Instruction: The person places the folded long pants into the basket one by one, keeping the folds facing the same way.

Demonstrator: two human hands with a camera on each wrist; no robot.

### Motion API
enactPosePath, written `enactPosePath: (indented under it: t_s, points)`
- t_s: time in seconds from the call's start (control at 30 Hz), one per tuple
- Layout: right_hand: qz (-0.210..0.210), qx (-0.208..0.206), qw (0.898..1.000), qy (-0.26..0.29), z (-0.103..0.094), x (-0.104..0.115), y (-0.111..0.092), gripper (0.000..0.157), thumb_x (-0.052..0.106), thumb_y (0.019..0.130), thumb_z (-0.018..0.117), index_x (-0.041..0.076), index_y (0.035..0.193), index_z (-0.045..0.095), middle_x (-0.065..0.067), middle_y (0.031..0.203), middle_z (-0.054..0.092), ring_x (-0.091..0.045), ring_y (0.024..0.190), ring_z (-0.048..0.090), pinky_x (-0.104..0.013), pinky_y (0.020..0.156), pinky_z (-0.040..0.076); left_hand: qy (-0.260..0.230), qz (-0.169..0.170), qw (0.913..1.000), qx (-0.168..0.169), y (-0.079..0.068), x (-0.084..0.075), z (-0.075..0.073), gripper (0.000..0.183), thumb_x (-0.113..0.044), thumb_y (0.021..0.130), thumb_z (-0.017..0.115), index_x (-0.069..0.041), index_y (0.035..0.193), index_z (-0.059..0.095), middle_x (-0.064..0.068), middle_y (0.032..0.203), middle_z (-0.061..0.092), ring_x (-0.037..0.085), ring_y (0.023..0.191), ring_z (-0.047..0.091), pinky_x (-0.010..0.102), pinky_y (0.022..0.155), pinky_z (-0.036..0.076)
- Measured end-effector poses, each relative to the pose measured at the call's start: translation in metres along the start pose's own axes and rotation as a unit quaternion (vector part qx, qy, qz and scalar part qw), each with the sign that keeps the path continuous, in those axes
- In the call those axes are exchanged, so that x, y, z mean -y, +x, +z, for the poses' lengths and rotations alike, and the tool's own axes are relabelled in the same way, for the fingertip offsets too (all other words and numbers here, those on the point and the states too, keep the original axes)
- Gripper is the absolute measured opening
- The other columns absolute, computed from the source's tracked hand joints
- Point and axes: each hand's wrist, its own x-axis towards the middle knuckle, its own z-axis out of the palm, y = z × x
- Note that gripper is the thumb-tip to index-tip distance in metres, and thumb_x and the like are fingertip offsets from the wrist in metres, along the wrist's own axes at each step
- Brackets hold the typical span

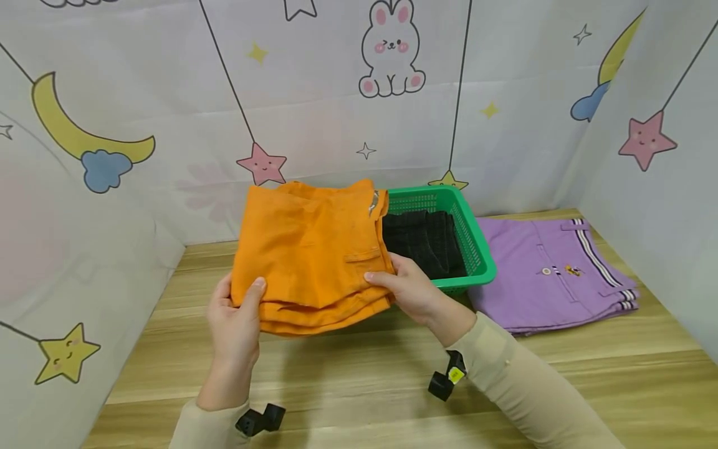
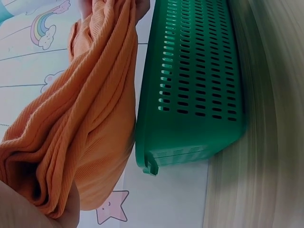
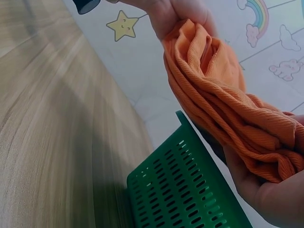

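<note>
Both hands hold up a folded orange pair of trousers (image 1: 314, 243) above the table, its layers hanging at the lower edge. My left hand (image 1: 235, 318) grips the left end, thumb on top and fingers underneath. The right hand (image 1: 412, 284) pinches the right end near a pocket slit, thumb on top. In the left wrist view the folded layers of the orange cloth (image 2: 95, 99) show edge-on. Behind its right side stands a green basket (image 1: 477, 249), partly hidden by the trousers. Inside the basket lies a folded black garment (image 1: 432, 243).
Right of the basket, a folded purple garment (image 1: 550, 268) with striped trim lies on the wooden table (image 1: 359, 386). A white printed cloth wall (image 1: 314, 112) encloses the back and sides. Small black devices (image 1: 260, 420) sit at both wrists.
</note>
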Motion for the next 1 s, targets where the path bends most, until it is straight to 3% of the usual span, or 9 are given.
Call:
enactPosePath:
  t_s: [0.63,1.0]
  points:
    - [0.017,-0.023,0.999,0.025,-0.010,0.000,-0.003,0.044,0.012,0.094,0.053,-0.002,0.133,0.041,-0.005,0.106,0.061,-0.014,0.091,0.065,-0.034,0.080,0.056,0.008,0.044,0.9986,0.029,0.000,0.003,0.013,0.030,-0.004,0.088,0.063,-0.002,0.118,0.058,0.003,0.098,0.058,0.011,0.080,0.062,0.019,0.067,0.055]
    - [0.004,-0.021,1.000,0.019,-0.018,0.004,-0.009,0.044,0.011,0.094,0.053,-0.002,0.134,0.039,-0.004,0.103,0.062,-0.014,0.090,0.066,-0.034,0.080,0.056,0.014,0.046,0.9975,0.052,-0.002,0.004,0.021,0.029,-0.006,0.089,0.063,-0.003,0.117,0.059,0.001,0.092,0.059,0.012,0.076,0.063,0.021,0.064,0.055]
